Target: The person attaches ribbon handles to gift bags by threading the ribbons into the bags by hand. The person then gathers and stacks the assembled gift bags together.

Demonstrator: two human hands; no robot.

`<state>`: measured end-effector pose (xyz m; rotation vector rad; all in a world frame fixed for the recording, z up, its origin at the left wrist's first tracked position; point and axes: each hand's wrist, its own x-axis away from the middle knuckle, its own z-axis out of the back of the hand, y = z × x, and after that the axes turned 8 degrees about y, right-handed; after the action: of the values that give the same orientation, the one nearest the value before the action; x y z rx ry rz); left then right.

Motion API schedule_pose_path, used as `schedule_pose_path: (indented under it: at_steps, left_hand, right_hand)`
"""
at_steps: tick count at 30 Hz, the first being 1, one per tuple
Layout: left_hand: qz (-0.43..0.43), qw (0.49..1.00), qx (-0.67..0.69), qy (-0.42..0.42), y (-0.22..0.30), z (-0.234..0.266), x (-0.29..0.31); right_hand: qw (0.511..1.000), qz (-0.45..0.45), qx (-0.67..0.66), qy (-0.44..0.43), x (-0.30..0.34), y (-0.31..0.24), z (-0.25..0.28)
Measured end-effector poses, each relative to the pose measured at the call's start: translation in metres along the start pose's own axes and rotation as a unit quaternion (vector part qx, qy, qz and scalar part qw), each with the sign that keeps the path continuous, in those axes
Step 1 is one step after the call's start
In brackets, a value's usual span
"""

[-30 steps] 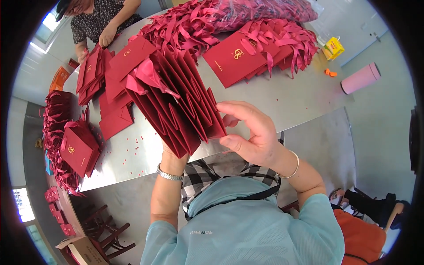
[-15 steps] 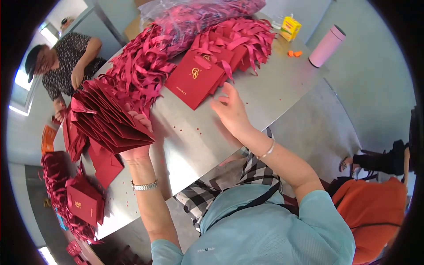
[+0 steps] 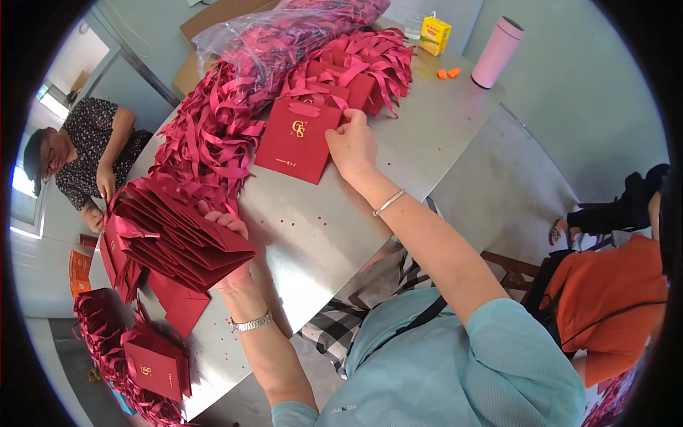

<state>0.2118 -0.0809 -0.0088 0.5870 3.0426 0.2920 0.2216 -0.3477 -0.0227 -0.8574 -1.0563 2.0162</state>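
My left hand point(image 3: 231, 231) grips a thick stack of folded dark red paper gift bags point(image 3: 178, 231), their edges fanned out above the table. With thumb and fingers closed, my right hand point(image 3: 352, 146) pinches the right edge of a single red gift bag point(image 3: 299, 146). That bag bears a gold emblem and a pink ribbon handle, and it lies at the front of a pile of similar bags point(image 3: 363, 92). More red bags point(image 3: 178, 302) lie under and beside the stack on my left.
A heap of pink ribbons point(image 3: 206, 142) and a clear plastic bag point(image 3: 284, 35) spread along the table's far side. A pink bottle point(image 3: 496, 53), a yellow carton point(image 3: 435, 35) and orange bits stand at the right. Another person point(image 3: 92, 156) works at the far left; someone in orange point(image 3: 612, 285) is at right.
My right hand has reached left and taken hold of the front bag's edge, and that bag has turned more upright. The left hand still holds its stack. The whole view has shifted slightly.
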Motion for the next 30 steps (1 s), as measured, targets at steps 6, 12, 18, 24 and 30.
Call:
schedule_pose_path:
  at_steps: [6, 12, 18, 24, 30]
  left_hand:
    - [0.008, 1.0, 0.02, 0.01, 0.005, 0.011, -0.001]
    - [0.016, 0.999, 0.019, 0.021, -0.002, 0.006, 0.001]
    - [0.016, 0.999, 0.013, 0.027, -0.005, 0.005, -0.001]
    - [0.015, 1.0, -0.017, 0.01, -0.011, 0.0, 0.002]
    - [-0.008, 0.999, -0.008, 0.037, -0.01, 0.001, 0.002]
  right_hand:
    - [0.988, -0.011, -0.135, 0.068, -0.019, -0.008, -0.009]
    - [0.989, -0.005, -0.135, 0.061, -0.022, -0.004, -0.013]
    - [0.989, 0.073, 0.015, 0.129, -0.003, 0.004, -0.002]
    - [0.994, -0.071, 0.03, 0.079, -0.007, -0.023, -0.01]
    - [0.991, -0.087, 0.046, 0.09, -0.008, -0.041, -0.004]
